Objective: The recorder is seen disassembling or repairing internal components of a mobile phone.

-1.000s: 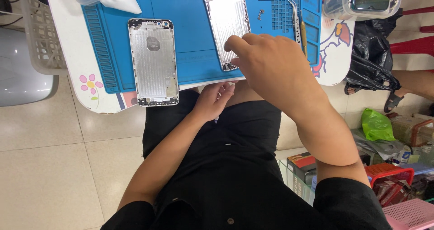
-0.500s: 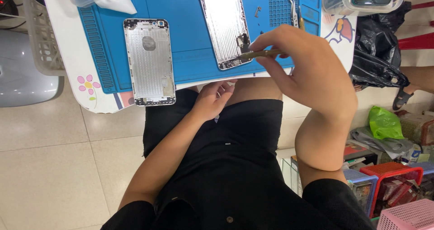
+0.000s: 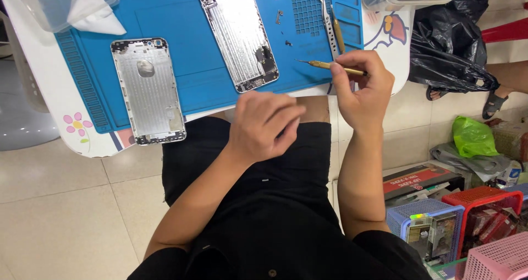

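Screwdriver (image 3: 333,66) sits clamped in your right hand (image 3: 360,90) fingers; left hand (image 3: 264,126) loosely curled, empty; stripped phone housing (image 3: 239,35) at eleven o'clock, screws apparently remaining.

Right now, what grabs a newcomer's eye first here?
The blue mat on the white table, with two bare silver phone shells: one at its left, one in the middle. Next, the right hand at the mat's near right corner, gripping a brass screwdriver with its tip pointing left. The left hand hovers loosely curled over the lap, holding nothing visible.
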